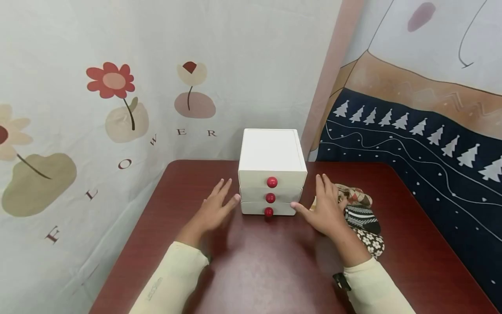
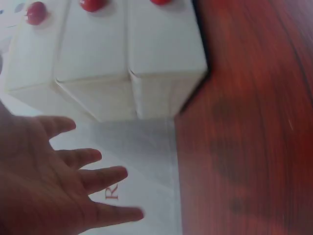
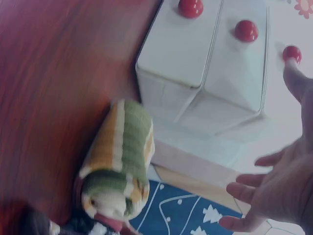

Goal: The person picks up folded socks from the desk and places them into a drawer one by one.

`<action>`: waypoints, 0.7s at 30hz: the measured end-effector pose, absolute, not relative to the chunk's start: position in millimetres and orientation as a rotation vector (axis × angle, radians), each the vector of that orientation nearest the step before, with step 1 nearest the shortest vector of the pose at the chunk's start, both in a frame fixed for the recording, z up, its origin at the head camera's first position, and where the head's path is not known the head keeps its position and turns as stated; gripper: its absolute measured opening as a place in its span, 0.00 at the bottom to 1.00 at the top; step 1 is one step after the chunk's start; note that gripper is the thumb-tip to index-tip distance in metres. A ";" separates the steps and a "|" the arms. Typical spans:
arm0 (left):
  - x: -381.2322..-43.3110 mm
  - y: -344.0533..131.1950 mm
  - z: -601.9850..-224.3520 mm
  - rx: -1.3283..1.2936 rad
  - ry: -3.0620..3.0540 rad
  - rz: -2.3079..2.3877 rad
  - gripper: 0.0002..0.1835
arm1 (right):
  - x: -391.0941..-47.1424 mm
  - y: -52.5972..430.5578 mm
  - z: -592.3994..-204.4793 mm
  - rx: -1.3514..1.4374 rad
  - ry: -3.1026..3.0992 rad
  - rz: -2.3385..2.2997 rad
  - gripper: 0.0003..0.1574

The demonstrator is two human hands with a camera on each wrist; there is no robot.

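A white box of three drawers (image 1: 270,150) stands at the back of the table, a red knob on each drawer front. My left hand (image 1: 213,211) is spread at the box's left side, holding nothing. On the other side my right hand (image 1: 326,213) has its fingers stretched out, also holding nothing; whether its thumb touches the drawer front I cannot tell. Rolled socks lie beside and partly behind the right hand: a red-and-beige patterned roll (image 1: 358,197), a black-and-white striped roll (image 1: 361,219), a flowered roll (image 1: 370,240) and a green, yellow and white striped roll (image 3: 120,139).
The dark red table (image 1: 259,270) runs back to a wall hanging (image 1: 243,78) with printed flowers and letters. A dark blue hanging (image 1: 396,150) with white trees is at the right. Part of a black strap (image 1: 342,281) shows at the right wrist.
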State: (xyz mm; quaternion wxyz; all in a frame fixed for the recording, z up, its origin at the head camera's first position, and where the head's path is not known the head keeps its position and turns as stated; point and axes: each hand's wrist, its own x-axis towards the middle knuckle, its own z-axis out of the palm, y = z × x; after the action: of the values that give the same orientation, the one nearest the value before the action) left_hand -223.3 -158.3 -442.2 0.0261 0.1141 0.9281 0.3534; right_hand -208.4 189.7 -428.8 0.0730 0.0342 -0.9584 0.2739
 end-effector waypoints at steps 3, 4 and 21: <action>-229.7 -153.3 -435.0 0.402 2.731 1.386 0.45 | -206.7 179.2 -431.5 0.051 -2.748 0.879 0.75; -231.9 -151.4 -432.5 0.403 2.668 1.482 0.46 | -206.2 175.8 -432.8 0.032 -2.703 0.893 0.74; -253.7 -109.8 -403.6 -0.125 2.134 2.075 0.50 | -203.5 117.6 -440.8 0.129 -2.121 1.101 0.44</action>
State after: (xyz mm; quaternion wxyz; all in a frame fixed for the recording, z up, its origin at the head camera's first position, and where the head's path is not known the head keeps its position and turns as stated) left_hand -253.7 -109.8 -403.6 0.0809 -0.0417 0.7140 0.6943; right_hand -203.5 117.6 -440.8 0.3655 0.0501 -0.8249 0.4283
